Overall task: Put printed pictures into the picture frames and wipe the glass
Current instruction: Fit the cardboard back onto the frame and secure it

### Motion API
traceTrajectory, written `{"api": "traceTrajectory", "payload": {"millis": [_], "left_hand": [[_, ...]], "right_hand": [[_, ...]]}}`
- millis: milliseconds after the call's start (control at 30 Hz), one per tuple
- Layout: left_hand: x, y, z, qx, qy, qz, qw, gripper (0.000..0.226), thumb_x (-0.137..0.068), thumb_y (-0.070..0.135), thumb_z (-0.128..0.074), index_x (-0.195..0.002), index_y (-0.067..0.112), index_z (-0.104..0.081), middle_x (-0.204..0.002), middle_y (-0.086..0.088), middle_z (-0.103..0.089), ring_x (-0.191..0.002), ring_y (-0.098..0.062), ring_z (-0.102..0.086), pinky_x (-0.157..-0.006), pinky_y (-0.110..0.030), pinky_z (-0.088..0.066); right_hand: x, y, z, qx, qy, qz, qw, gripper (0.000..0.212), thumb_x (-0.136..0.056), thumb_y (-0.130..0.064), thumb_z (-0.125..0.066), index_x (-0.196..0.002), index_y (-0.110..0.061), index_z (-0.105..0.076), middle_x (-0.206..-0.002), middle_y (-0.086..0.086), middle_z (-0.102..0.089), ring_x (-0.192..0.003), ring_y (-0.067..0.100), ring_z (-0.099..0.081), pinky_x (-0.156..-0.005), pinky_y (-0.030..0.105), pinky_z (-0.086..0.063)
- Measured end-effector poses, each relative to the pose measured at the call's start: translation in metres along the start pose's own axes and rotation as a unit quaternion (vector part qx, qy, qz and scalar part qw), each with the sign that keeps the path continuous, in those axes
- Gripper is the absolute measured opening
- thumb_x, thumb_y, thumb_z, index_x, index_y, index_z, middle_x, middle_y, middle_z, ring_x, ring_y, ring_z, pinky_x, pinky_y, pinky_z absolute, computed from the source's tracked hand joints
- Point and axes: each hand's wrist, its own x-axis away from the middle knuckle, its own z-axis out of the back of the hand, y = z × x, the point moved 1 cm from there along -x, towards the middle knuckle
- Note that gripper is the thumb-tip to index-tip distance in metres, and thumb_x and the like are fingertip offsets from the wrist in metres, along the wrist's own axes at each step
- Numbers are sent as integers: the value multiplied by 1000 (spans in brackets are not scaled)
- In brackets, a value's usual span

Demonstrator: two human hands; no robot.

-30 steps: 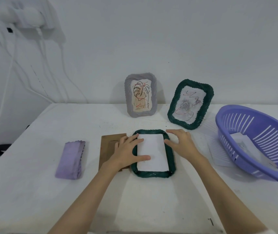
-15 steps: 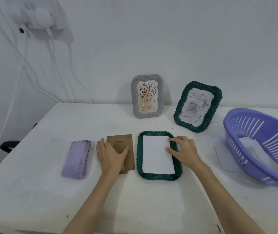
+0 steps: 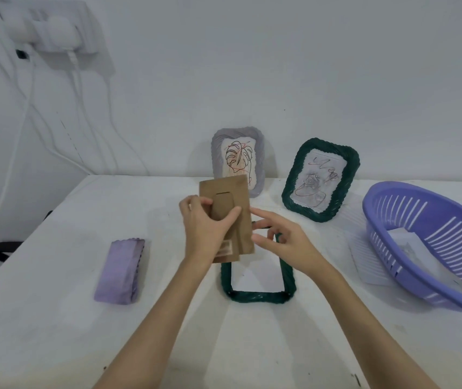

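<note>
**Backing board held above the face-down frame**

Nearest the camera, two bare forearms reach forward over the white surface [image 3: 41,332]. Between them a dark green frame [image 3: 257,294] lies flat, face down, with a white printed picture [image 3: 255,273] resting in its opening. Above the frame's far half, the left hand [image 3: 207,228] grips a brown backing board [image 3: 228,217], thumb across its folded stand, holding it upright and clear of the surface. The right hand [image 3: 285,242] hovers just beside the board's right edge, fingers loosely spread and grasping nothing; whether a fingertip touches the board cannot be told. To the left, well apart from the frame, a folded lilac cloth [image 3: 120,272] sits alone. To the right, a purple slotted basket [image 3: 431,248] holds white paper. Farther back, a grey frame [image 3: 238,158] with a leaf drawing and a second green frame [image 3: 321,179] with a rose drawing lean against the wall [image 3: 280,66]. White cables [image 3: 78,94] hang at upper left.
</note>
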Motion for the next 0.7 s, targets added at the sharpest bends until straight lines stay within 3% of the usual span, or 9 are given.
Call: {"api": "traceTrajectory", "payload": {"millis": [100, 167, 333, 500, 700], "left_hand": [[-4, 0, -15, 58, -80, 64, 993, 37, -80, 36, -68, -105, 12, -56, -117, -3, -51, -100, -13, -52, -87, -22, -43], [-5, -6, -16, 104, -148, 100, 978, 22, -89, 23, -58, -108, 12, -60, -121, -8, -58, -106, -19, -55, -97, -35, -46], [2, -19, -8, 90, -333, 86, 935, 49, -83, -1, -62, -129, 14, -50, -123, -6, -51, -107, -24, -57, -89, -29, -49], [2, -30, -7, 20, -395, 66, 916, 71, -70, -5, -74, -130, 23, -49, -109, 8, -50, -75, -12, -54, -79, -22, -50], [1, -42, -13, -11, -391, 52, 919, 76, -65, -6, -77, -130, 23, -51, -128, 0, -46, -71, -11, -53, -72, -20, -48]], "right_hand": [[2, 4, 13, 16, 26, -19, 999, 56, -78, -16, -73, -128, -28, -53, -95, -11, -67, -67, 12, -41, -63, 10, -38], [7, 12, 23, 44, 31, -50, 997, 57, -74, -14, -75, -125, -29, -54, -89, -11, -66, -69, 11, -40, -69, 8, -38], [22, 30, 30, 90, -7, -97, 991, 56, -69, -18, -80, -114, -39, -54, -79, -13, -59, -76, 9, -40, -74, 19, -36], [30, 43, 26, 139, -22, -103, 985, 60, -65, -22, -82, -113, -43, -53, -78, -16, -60, -82, 15, -40, -77, 24, -37], [32, 47, 23, 190, -24, -94, 977, 60, -65, -29, -82, -117, -42, -54, -79, -19, -59, -80, 9, -40, -76, 25, -34]]}}
